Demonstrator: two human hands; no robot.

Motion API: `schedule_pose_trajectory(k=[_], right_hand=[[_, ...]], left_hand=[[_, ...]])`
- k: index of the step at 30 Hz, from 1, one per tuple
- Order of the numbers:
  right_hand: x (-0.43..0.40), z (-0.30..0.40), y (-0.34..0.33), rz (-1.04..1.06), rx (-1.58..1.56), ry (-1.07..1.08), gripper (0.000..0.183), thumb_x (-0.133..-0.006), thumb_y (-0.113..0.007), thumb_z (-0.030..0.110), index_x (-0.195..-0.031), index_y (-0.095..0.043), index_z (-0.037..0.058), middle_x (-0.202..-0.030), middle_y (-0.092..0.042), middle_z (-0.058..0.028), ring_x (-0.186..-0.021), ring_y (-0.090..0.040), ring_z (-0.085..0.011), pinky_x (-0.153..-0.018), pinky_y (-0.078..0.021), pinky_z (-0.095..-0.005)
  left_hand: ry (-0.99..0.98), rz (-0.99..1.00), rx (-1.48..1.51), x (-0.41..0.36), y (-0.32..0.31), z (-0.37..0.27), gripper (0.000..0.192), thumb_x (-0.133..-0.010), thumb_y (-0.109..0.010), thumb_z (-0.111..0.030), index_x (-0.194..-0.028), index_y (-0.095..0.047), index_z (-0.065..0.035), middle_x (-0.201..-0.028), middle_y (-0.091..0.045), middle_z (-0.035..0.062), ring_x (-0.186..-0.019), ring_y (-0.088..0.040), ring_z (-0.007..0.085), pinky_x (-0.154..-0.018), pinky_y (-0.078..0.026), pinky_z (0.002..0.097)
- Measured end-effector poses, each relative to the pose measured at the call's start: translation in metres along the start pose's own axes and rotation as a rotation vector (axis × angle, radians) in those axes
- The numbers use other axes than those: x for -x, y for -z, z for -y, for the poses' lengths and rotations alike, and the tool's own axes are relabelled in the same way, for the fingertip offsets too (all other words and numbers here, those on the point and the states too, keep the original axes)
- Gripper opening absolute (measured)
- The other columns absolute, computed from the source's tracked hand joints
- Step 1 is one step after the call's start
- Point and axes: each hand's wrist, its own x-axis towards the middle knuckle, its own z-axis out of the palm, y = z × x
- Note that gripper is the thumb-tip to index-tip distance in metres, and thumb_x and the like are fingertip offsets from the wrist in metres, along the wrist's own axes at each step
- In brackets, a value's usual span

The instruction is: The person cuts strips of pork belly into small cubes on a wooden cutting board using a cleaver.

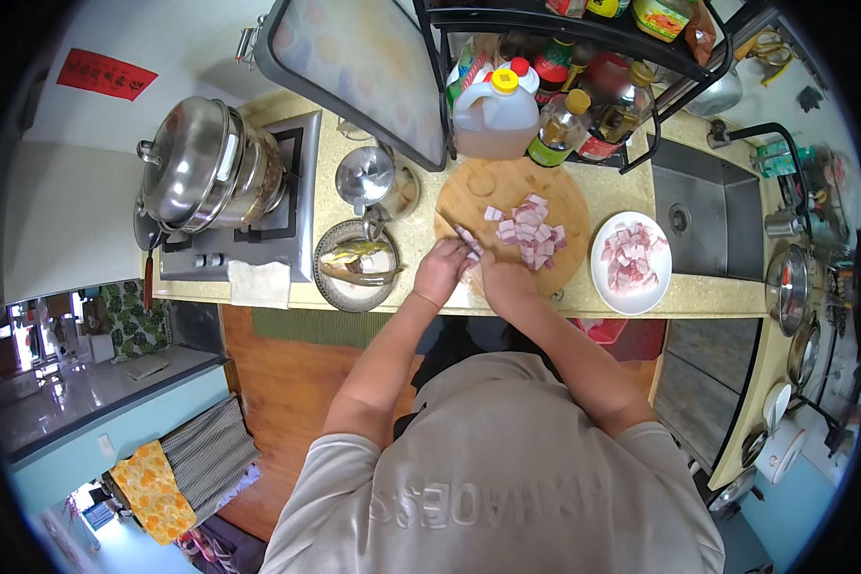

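On a round wooden cutting board (473, 188), my left hand (441, 271) presses a strip of pork (466, 238) with its fingertips. Close beside it, my right hand (509, 287) is closed around a knife, whose handle the hand hides. The thin blade (448, 224) is seen nearly edge-on, slanting up to the left along the meat. A loose pile of diced pork (531, 231) lies on the board beyond my right hand. More cut pork (630, 257) fills a white oval plate (618, 304) to the right of the board.
Left of the board are a plate with whole fish (355, 264), a lidded metal-topped jug (377, 183) and a steamer pot (208, 168) on the gas hob (301, 215). Bottles (491, 118) stand behind under a black rack (574, 25). A sink (710, 215) lies right.
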Motion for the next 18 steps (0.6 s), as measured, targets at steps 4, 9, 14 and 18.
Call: schedule_pose_trajectory(k=[4,9,14,18], right_hand=[[0.04,-0.015,-0.01,-0.01,0.004,0.001,0.023,-0.094,-0.049,0.009,-0.112,-0.054,-0.0039,-0.087,-0.072,-0.026,-0.082,-0.073,-0.0417,-0.071,-0.0563,-0.0525],[0.03,-0.01,-0.009,0.015,-0.052,-0.081,0.026,-0.094,-0.047,0.007,-0.116,-0.053,-0.0047,-0.088,-0.071,-0.0267,-0.082,-0.072,-0.0415,-0.07,-0.0557,-0.0531],[0.012,-0.012,-0.011,0.034,-0.019,-0.085,0.022,-0.094,-0.052,0.012,-0.113,-0.054,0.0001,-0.091,-0.072,-0.0252,-0.088,-0.073,-0.0402,-0.075,-0.0567,-0.0517],[0.037,-0.047,-0.032,-0.154,-0.011,-0.051,0.024,-0.093,-0.054,0.012,-0.114,-0.053,0.0007,-0.088,-0.072,-0.0245,-0.082,-0.073,-0.0415,-0.073,-0.0559,-0.0537]], left_hand=[[0.017,-0.008,0.016,0.003,-0.002,-0.003,0.023,-0.079,-0.079,-0.012,-0.098,-0.073,-0.0013,-0.102,-0.07,0.0132,-0.098,-0.065,0.0318,-0.087,-0.055,0.0391],[-0.021,-0.014,0.019,0.001,-0.003,-0.005,0.023,-0.078,-0.08,-0.012,-0.096,-0.072,-0.0016,-0.102,-0.07,0.0139,-0.097,-0.065,0.0324,-0.086,-0.055,0.0396],[0.009,-0.052,0.048,0.005,-0.007,-0.007,0.025,-0.075,-0.082,-0.012,-0.094,-0.068,-0.0029,-0.101,-0.068,0.014,-0.092,-0.065,0.0342,-0.082,-0.054,0.0403],[0.123,-0.232,-0.006,0.01,-0.003,-0.021,0.043,-0.073,-0.086,-0.012,-0.109,-0.064,-0.0038,-0.107,-0.065,0.0138,-0.088,-0.062,0.0339,-0.077,-0.053,0.0384]])
